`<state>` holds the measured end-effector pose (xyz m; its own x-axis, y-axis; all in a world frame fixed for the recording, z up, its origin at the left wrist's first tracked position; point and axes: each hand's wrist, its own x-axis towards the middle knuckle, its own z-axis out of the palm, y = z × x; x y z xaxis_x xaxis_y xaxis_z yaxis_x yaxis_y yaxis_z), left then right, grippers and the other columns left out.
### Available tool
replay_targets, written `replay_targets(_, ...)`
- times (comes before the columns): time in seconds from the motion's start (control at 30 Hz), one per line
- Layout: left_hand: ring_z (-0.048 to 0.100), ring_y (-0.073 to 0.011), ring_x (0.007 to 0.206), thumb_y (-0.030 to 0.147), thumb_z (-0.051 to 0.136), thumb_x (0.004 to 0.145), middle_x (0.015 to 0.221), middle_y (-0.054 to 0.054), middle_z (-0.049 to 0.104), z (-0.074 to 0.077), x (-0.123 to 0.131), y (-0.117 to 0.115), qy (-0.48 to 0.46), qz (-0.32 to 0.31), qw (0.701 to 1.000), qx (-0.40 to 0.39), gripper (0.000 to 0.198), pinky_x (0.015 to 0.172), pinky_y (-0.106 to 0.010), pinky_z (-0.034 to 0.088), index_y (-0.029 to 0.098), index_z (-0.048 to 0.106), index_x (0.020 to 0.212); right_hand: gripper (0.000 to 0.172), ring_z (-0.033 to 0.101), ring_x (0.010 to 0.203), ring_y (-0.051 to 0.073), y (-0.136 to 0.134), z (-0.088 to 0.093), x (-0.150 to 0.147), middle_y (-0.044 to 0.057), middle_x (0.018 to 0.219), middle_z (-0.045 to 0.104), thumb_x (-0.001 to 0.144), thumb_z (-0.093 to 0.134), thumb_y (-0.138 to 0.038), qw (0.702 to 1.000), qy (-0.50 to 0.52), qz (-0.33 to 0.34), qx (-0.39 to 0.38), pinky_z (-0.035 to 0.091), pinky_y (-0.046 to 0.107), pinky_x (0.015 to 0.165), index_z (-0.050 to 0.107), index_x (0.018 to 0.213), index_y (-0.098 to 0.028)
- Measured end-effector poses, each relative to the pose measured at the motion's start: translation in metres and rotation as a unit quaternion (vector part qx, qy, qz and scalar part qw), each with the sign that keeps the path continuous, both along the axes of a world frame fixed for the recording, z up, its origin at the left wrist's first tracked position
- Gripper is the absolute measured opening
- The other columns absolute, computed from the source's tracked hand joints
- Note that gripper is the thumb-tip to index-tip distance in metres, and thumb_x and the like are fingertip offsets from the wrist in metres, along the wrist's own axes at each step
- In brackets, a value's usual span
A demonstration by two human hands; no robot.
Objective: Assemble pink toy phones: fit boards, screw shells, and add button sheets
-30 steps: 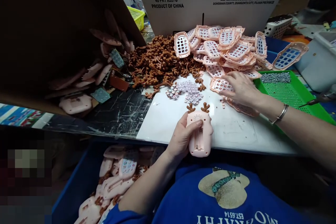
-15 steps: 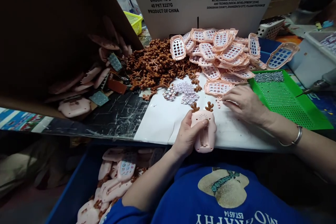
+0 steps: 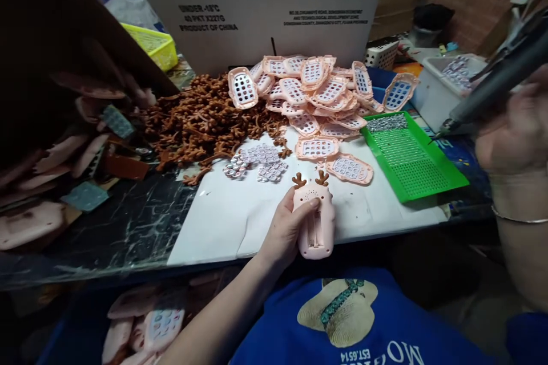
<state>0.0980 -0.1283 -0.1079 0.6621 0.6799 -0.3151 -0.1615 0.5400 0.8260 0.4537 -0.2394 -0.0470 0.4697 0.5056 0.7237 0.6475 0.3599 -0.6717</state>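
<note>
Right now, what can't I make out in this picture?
All in the head view:
- Front of the pink handset: turned away from the camera.
- Whether the right grip holds the dark driver: blurred, partly behind the driver and cut off by the right edge.
- Depths of the cardboard box: lost in shadow.
- Single metal bits in the green tray: too small to count.

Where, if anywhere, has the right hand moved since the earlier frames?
Yes, rightward: earlier left of the green tray, the right hand is now right of it, by the screwdriver.
</note>
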Motion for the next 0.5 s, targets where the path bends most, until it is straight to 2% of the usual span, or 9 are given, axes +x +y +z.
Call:
replay_targets(0.07,0.065,-0.0161,0.076,0.033,0.076,0.076,0.094,-0.006,0.069,0.003,0.015,-0.006,0.001,-0.033,0.999,-0.018,0.039,0.071,-0.028,0.053,0.017,0.060,0.108,0.018,0.066,0.085,0.019,0.007,0.008,-0.002,0.001,0.097,0.067,0.088,0.063,-0.041,0.998,0.058,0.006,0.037,0.054,0.039,0.073,0.065,0.105,-0.037)
replay_targets(0.1,0.065,-0.0161,0.075,0.033,0.076,0.076,0.093,-0.005,0.069,0.003,0.023,-0.009,0.000,-0.047,0.999,-0.026,0.039,0.070,-0.027,0.053,0.017,0.061,0.108,0.022,0.066,0.079,0.019,0.009,0.012,-0.005,0.001,0.092,0.067,0.081,0.071,-0.041,0.996,0.073,0.018,0.037,0.053,0.038,0.070,0.066,0.102,-0.036)
replay_targets(0.2,0.063,-0.0137,0.074,0.032,0.078,0.075,0.091,-0.003,0.068,0.002,0.051,-0.020,-0.012,-0.082,0.995,-0.048,0.038,0.070,-0.025,0.052,0.017,0.061,0.105,0.042,0.063,0.078,0.019,0.010,0.021,-0.019,0.000,0.089,0.064,0.067,0.080,-0.037,0.994,0.081,0.059,-0.037,0.052,0.037,0.071,0.062,0.104,-0.034)
replay_targets(0.3,0.062,-0.0121,0.074,0.030,0.078,0.074,0.090,-0.001,0.068,-0.001,0.075,-0.030,-0.024,-0.105,0.993,-0.055,0.038,0.070,-0.023,0.051,0.019,0.060,0.106,0.036,0.057,0.070,0.018,0.013,0.023,-0.036,-0.002,0.078,0.055,0.071,0.070,-0.036,0.988,0.099,0.062,-0.103,0.049,0.037,0.070,0.057,0.105,-0.033)
replay_targets(0.4,0.063,-0.0142,0.078,0.029,0.078,0.074,0.093,-0.002,0.068,-0.004,0.089,-0.036,-0.022,-0.115,0.992,-0.047,0.040,0.073,-0.026,0.052,0.019,0.058,0.106,0.034,0.049,0.055,0.015,0.023,0.014,-0.046,-0.003,0.072,0.046,0.074,0.063,-0.042,0.987,0.135,0.034,-0.079,0.044,0.035,0.056,0.049,0.103,-0.032)
replay_targets(0.5,0.064,-0.0145,0.080,0.028,0.078,0.075,0.096,-0.003,0.068,-0.004,0.093,-0.036,-0.012,-0.112,0.993,-0.041,0.039,0.075,-0.027,0.052,0.020,0.057,0.107,0.036,0.044,0.050,0.014,0.033,0.000,-0.052,-0.002,0.074,0.046,0.076,0.064,-0.052,0.984,0.165,0.014,-0.064,0.040,0.034,0.050,0.046,0.100,-0.031)
